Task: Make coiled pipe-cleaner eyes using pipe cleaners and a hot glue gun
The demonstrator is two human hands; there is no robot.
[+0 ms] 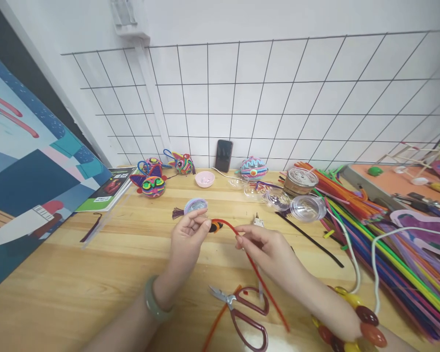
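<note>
My left hand [187, 239] pinches one end of a red pipe cleaner [254, 269] between thumb and fingers. Beside those fingertips sits a small black and orange coil [215, 226]; whether it is joined to the red strand I cannot tell. Further along, my right hand [269, 247] grips the same strand, which arches between the hands and trails down to the right. Below lie red-handled scissors [230, 300], blades apart, across an orange pipe cleaner [217, 322]. A glue gun nozzle [257, 221] shows behind my right hand, its body mostly hidden.
Bundles of coloured pipe cleaners [399, 264] fill the right side, near a white cable [374, 274]. Clear plastic shells [308, 209], a spool [300, 182], a pink bowl [204, 179] and a phone [224, 155] stand at the back. Colourful fish-like ornaments [152, 187] sit back left.
</note>
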